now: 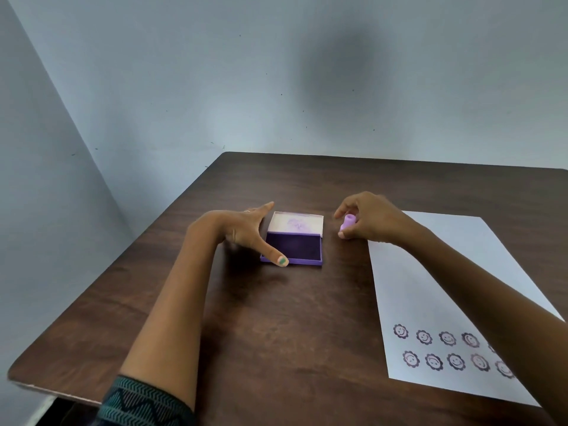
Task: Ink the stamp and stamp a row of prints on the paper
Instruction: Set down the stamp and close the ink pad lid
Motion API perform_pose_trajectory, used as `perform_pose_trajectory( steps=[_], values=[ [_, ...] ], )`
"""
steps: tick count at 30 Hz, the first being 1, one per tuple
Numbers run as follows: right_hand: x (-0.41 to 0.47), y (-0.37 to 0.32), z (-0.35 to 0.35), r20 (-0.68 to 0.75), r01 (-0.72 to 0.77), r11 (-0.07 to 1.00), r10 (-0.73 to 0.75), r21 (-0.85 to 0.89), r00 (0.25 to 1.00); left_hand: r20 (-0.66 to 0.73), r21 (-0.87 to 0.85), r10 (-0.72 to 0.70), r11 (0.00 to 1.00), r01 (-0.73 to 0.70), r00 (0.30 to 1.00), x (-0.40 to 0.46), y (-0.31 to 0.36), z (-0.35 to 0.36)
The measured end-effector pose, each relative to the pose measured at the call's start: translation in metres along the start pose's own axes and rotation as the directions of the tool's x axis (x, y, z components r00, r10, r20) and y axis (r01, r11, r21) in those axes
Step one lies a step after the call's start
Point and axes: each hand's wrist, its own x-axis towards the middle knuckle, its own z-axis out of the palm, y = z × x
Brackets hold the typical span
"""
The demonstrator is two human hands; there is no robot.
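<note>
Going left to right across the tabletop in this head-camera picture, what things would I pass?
Left hand → open purple ink pad → pink stamp held in the right hand → white paper carrying rows of smiley flower prints.

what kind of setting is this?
Probably a plain indoor room, home or office, with a desk in a corner: a dark wood-grain table set against bare pale walls, holding only an open ink pad and stamped paper.
</note>
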Motion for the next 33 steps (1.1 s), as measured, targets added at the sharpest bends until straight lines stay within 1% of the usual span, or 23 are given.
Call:
perform_pose_trajectory(
  steps=[5, 9, 13, 19, 22, 25, 30, 33],
  values=[
    [0.015, -0.011, 0.002, -0.076, 0.079, 0.996, -0.081, -0.028, 0.994, -0.009, 0.104, -0.009, 0.994, 0.010, 1.000, 0.001, -0.002, 0.000],
    [0.036, -0.024, 0.009, -0.026, 0.098, 0.987, -0.102, -0.125, 0.994, -0.008, 0.131, -0.050, 0.990, 0.051, 0.999, 0.002, -0.003, 0.001],
    [0.048, -0.031, 0.018, 0.035, 0.085, 0.961, -0.078, -0.265, 0.996, -0.019, 0.106, -0.044, 0.993, 0.046, 0.999, 0.002, -0.004, 0.001],
    [0.054, -0.034, 0.024, 0.036, 0.123, 0.919, -0.118, -0.375, 0.992, -0.027, 0.095, -0.030, 0.995, 0.033, 0.999, 0.001, -0.003, 0.000],
    [0.055, -0.033, 0.027, 0.053, 0.139, 0.909, -0.129, -0.393, 0.990, -0.033, 0.085, -0.024, 0.996, 0.026, 0.999, 0.000, -0.001, 0.000],
    [0.056, -0.032, 0.027, 0.037, 0.149, 0.911, -0.146, -0.384, 0.989, -0.024, 0.048, -0.006, 0.999, 0.007, 1.000, -0.001, 0.001, 0.000],
    [0.054, -0.027, 0.019, -0.058, 0.174, 0.940, -0.199, -0.292, 0.978, -0.029, 0.046, -0.010, 0.999, 0.011, 1.000, -0.002, 0.003, 0.000],
    [0.050, -0.027, 0.014, -0.106, 0.205, 0.939, -0.241, -0.277, 0.965, -0.027, 0.043, -0.012, 0.999, 0.013, 1.000, -0.001, 0.003, 0.000]
  ],
)
